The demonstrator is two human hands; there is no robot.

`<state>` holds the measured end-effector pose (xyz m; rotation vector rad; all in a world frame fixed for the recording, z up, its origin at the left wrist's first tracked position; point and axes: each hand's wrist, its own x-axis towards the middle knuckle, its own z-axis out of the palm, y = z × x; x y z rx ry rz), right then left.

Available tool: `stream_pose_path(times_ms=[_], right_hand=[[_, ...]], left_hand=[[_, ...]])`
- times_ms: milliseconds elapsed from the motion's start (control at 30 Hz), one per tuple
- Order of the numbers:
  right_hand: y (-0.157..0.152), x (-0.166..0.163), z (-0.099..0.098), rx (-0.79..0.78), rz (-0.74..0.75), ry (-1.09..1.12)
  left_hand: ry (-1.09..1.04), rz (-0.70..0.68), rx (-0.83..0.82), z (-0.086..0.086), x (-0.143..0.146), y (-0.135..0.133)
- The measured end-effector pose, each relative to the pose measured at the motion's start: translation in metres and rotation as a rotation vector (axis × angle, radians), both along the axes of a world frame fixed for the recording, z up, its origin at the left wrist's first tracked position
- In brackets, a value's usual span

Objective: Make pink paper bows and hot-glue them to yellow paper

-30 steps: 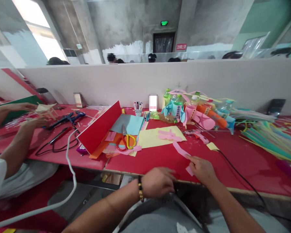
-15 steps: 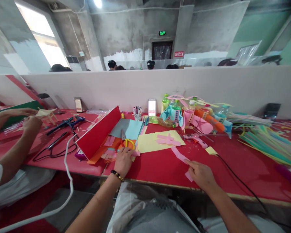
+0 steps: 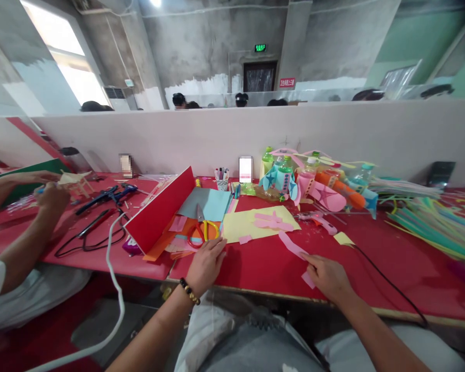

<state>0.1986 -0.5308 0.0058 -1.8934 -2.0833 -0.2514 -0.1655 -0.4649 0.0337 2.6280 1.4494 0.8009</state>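
The right hand (image 3: pixel 327 276) pinches a long pink paper strip (image 3: pixel 292 245) in its fingertips, the strip lying slantwise on the red worktop (image 3: pixel 256 274), its far end pointing up and left toward a yellow card sheet (image 3: pixel 256 225). The fingers hide the strip's near end, so whether the small pink piece (image 3: pixel 308 280) showing below them belongs to it cannot be told. The left hand (image 3: pixel 206 266), spread and palm down, a beaded bracelet (image 3: pixel 189 291) at its wrist, lies just below the red-and-yellow-handled scissors (image 3: pixel 203 232), whose blades point away from the person.
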Motion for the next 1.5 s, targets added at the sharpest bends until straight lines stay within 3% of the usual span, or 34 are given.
stream_pose_path(times_ms=[267,533,700,867,1067,1133,1233,1400,1500], right_hand=[[-0.001,0.000,-0.001,-0.007,0.006,0.010],[-0.002,0.001,0.003,-0.015,0.037,0.037],[-0.002,0.002,0.002,-0.001,0.048,0.064],[-0.002,0.001,0.003,-0.008,0.025,0.067],[0.000,0.000,0.003,-0.036,0.018,0.083],[0.000,0.001,0.002,-0.051,0.019,0.110],[0.000,0.005,0.002,-0.074,0.020,0.246],[0.011,0.015,0.023,-0.107,-0.054,0.731],[0.031,0.022,0.047,-0.104,-0.080,0.867]], left_hand=[[0.342,-0.038,-0.105,0.004,0.055,0.033],[0.327,-0.002,-0.102,-0.009,0.058,0.080],[0.321,0.053,-0.109,-0.008,0.059,0.095],[0.276,0.010,-0.074,0.012,0.073,0.084],[0.227,-0.451,-0.040,0.041,0.138,0.033],[0.283,-0.594,-0.016,0.038,0.161,0.014],[0.364,-0.593,0.004,0.023,0.182,-0.004],[0.336,-0.557,-0.018,0.004,0.178,-0.002],[0.273,-0.607,-0.063,0.003,0.171,0.007]])
